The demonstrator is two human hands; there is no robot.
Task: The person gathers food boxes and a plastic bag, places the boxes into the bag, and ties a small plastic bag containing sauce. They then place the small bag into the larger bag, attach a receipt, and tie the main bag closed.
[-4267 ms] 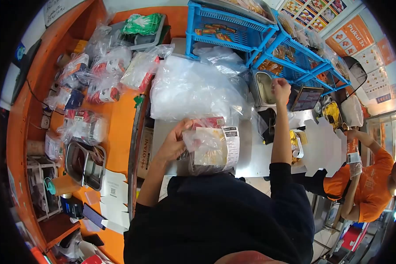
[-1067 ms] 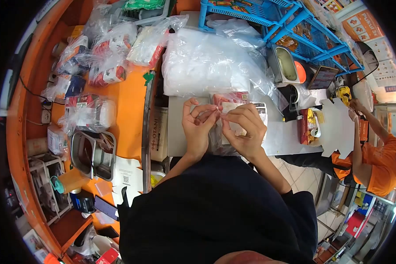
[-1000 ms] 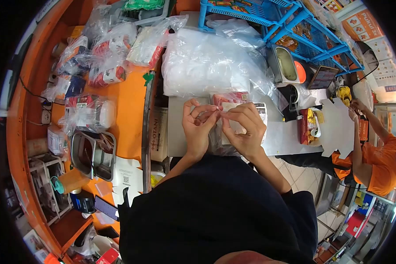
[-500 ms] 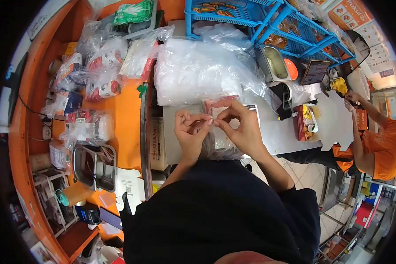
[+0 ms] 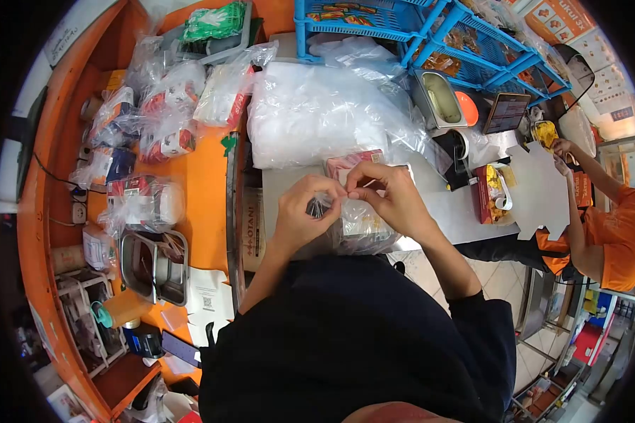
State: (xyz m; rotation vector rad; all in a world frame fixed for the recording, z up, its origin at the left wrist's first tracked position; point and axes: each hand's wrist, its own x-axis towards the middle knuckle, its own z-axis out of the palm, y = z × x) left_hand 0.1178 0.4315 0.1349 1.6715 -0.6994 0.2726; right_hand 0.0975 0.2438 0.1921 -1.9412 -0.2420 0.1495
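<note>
My left hand (image 5: 300,215) and my right hand (image 5: 391,197) meet over a clear plastic bag (image 5: 360,229) that holds a packed item with a white printed slip. Both hands pinch the gathered neck of the bag between thumb and fingers, fingertips almost touching. The bag rests on the steel counter (image 5: 444,211) right in front of me. A red and pink packet (image 5: 346,163) lies just beyond my hands. A big heap of clear plastic bags (image 5: 317,120) sits behind it.
Wrapped goods crowd the orange counter (image 5: 201,183) on the left, with a steel tub (image 5: 152,264) near its edge. Blue crates (image 5: 430,35) stand at the back. A person in orange (image 5: 607,240) works at white cardboard (image 5: 540,190) on the right, beside a red food box (image 5: 490,194).
My right hand came back from the far tub to the bag. Both hands then closed in on the bag's neck, the left curling tighter and lower over the last half second.
</note>
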